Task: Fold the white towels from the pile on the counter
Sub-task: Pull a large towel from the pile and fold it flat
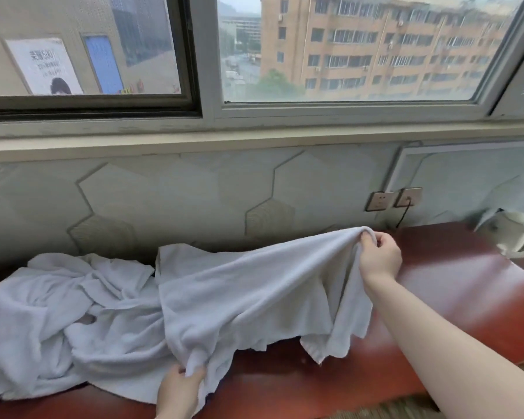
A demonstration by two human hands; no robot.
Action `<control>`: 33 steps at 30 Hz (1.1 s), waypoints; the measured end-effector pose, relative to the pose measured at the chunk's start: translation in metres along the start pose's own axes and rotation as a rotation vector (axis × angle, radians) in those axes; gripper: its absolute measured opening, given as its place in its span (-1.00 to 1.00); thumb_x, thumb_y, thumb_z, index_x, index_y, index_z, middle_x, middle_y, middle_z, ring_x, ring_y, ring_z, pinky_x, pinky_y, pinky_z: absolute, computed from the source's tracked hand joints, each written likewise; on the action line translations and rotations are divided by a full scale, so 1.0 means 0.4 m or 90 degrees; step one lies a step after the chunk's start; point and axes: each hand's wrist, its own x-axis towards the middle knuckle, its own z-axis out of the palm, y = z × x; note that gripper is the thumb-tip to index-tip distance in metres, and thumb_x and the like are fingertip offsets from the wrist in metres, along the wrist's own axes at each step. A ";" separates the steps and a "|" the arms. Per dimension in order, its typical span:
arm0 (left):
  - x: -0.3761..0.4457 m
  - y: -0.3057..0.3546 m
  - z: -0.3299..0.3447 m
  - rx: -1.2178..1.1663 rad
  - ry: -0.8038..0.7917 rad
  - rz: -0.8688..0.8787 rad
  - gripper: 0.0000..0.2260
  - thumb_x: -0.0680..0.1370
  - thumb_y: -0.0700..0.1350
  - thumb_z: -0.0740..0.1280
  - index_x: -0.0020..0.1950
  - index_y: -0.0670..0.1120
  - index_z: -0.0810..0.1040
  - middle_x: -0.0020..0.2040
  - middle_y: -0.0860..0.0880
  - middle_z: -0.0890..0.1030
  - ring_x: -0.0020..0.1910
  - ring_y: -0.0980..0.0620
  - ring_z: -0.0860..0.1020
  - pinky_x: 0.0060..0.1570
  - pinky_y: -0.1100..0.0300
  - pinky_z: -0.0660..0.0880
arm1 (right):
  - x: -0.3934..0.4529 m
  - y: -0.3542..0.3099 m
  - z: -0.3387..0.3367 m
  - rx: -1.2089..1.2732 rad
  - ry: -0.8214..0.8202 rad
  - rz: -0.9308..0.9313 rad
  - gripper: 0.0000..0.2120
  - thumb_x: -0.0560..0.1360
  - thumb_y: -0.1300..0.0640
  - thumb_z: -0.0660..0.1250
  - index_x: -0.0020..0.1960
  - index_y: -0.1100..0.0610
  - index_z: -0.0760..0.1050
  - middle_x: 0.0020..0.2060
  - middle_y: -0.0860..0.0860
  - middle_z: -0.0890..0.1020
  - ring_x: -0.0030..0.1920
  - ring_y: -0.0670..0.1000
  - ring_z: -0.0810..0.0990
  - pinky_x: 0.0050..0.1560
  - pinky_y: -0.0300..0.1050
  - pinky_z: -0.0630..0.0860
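- Head view: one white towel is lifted partly off the counter, stretched betw. both hands; its left part lies over the pile of crumpled towels.
- Right hand pinches the towel's far edge w/ curled fingers, held up just right of the pile, near the wall sockets.
- Left hand grips the near edge from below, fingers curled round a bunch of cloth, at the pile's front-right edge.
- Towel sags betw. the two grips; a loose corner hangs down onto the counter just right of the pile.
- Step in hand, as I read it: pulling one towel free & spreading it before the first fold. No folded towels in view, so the task looks early.
- To do it well: find true corners, not bunched mid-edge cloth; left grip looks bunched, so slide along the hem to a corner.
- Pull it clear to the bare counter right of the pile, lay flat, smooth out, then match edge to edge.
- Watch: dragging other towels along; the white kettle far right of the pile, keep the cloth off it & its cord.
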 end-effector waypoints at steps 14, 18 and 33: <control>-0.295 0.412 0.570 -0.351 -0.196 0.150 -0.77 0.59 -0.05 0.29 0.10 -0.18 0.60 -0.02 -0.13 0.69 0.02 -0.09 0.65 0.07 0.02 0.56 | 0.396 0.207 -0.249 -0.026 -0.289 -0.016 -0.54 0.36 0.36 0.34 0.22 0.08 0.48 0.17 -0.02 0.56 0.22 0.03 0.51 0.16 -0.17 0.42; -0.300 0.448 0.639 -0.367 -0.239 0.145 -0.73 0.56 -0.07 0.35 0.17 -0.20 0.55 0.05 -0.21 0.67 0.10 -0.21 0.61 0.26 -0.22 0.43 | 0.212 0.242 -0.284 -0.067 -0.830 -0.034 -0.32 0.25 0.34 0.38 0.29 -0.08 0.36 0.11 -0.16 0.52 0.01 -0.27 0.56 -0.17 -0.44 0.44; -0.076 0.286 0.540 0.197 -0.228 0.219 -0.22 0.12 0.16 0.38 0.33 0.15 0.25 0.36 0.22 0.24 0.42 0.15 0.21 0.28 0.29 0.28 | 0.584 0.237 -0.140 0.238 -0.227 0.331 -0.88 0.59 0.26 0.18 0.07 0.29 0.44 -0.27 0.12 0.60 -0.27 -0.05 0.62 -0.19 -0.23 0.56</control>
